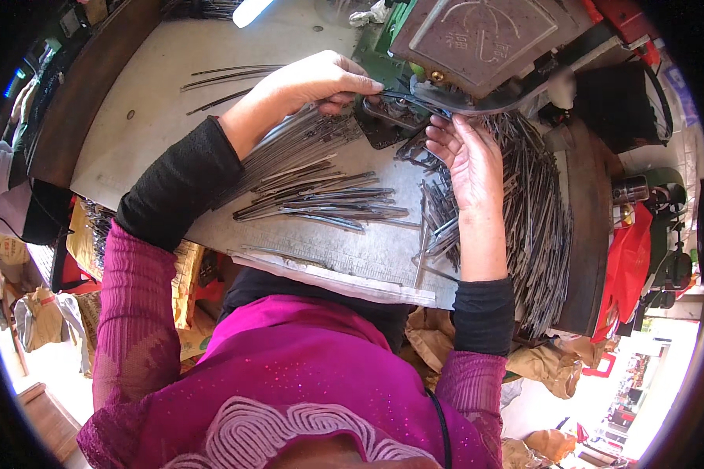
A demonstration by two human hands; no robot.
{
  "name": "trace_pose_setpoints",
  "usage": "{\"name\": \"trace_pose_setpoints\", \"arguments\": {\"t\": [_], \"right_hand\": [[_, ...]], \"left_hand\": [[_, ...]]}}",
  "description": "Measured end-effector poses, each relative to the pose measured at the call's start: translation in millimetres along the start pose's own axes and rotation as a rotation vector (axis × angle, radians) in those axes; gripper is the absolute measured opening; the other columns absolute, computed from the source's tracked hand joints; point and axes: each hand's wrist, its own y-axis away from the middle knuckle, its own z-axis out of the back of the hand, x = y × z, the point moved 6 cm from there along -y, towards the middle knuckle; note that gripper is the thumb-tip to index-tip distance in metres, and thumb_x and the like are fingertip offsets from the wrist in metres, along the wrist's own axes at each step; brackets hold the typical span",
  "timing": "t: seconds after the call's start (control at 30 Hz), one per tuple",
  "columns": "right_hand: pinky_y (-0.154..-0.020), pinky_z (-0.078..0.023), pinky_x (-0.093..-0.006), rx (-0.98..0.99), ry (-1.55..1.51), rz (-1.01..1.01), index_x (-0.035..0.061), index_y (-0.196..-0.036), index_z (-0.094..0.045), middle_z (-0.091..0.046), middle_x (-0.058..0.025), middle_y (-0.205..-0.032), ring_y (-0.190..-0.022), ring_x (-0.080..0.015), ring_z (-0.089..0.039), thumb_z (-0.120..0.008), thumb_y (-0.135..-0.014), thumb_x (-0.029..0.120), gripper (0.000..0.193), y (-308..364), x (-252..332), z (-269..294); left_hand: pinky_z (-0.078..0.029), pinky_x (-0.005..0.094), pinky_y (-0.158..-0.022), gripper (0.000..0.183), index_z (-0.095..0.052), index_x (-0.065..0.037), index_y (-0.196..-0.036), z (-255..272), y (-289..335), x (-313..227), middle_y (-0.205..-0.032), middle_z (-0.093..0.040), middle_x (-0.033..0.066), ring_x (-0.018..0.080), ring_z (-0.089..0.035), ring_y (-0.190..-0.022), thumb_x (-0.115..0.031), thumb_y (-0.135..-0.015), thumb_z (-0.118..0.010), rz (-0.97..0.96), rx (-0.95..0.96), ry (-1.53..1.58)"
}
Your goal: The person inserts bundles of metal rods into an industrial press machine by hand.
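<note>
My left hand [332,80] reaches to the machine, its thumb and index finger pinched on a thin dark metal strip [403,95]. That strip runs across the front of the green and brown machine [477,47], at its small work point. My right hand [469,148] is palm up to the right of it, fingers curled and thumb closed at the strip's other end; its exact grip is partly hidden. Below the left wrist, a fan of thin grey rods [297,144] lies on the metal tabletop [164,102]. A bundle of darker strips [325,199] lies nearer to me.
A large heap of dark metal strips [536,227] covers the table's right side, beside my right forearm. Several loose strips [231,74] lie left of my left wrist. A raised wooden edge [94,86] bounds the table's left. Red bag [626,266] hangs at the right.
</note>
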Motion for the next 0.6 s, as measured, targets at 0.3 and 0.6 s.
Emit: {"name": "trace_pose_setpoints", "arguments": {"t": [0.3,0.6], "right_hand": [[-0.083,-0.051,-0.0405,-0.01,-0.123,0.054,-0.0022,-0.108,-0.05,-0.057,-0.0157,-0.109,-0.096,-0.0281,-0.06,-0.054,-0.087,0.004,0.023,-4,0,6],[-0.092,-0.045,-0.0397,-0.008,-0.064,0.104,-0.0019,-0.121,-0.044,-0.057,-0.0105,-0.102,-0.101,-0.0247,-0.057,-0.053,-0.087,0.004,0.035,2,5,-3]], "left_hand": [[-0.024,0.0215,-0.043,0.031,-0.063,0.002,-0.081,-3,7,-10,-0.049,-0.033,-0.0063,0.0045,-0.031,-0.043,-0.029,-0.082,-0.064,-0.084,-0.035,-0.026],[-0.026,0.0231,-0.044,0.032,-0.064,0.002,-0.084,-2,6,-8,-0.049,-0.035,-0.0045,0.0058,-0.032,-0.044,-0.029,-0.084,-0.063,-0.085,0.007,-0.117]]}}
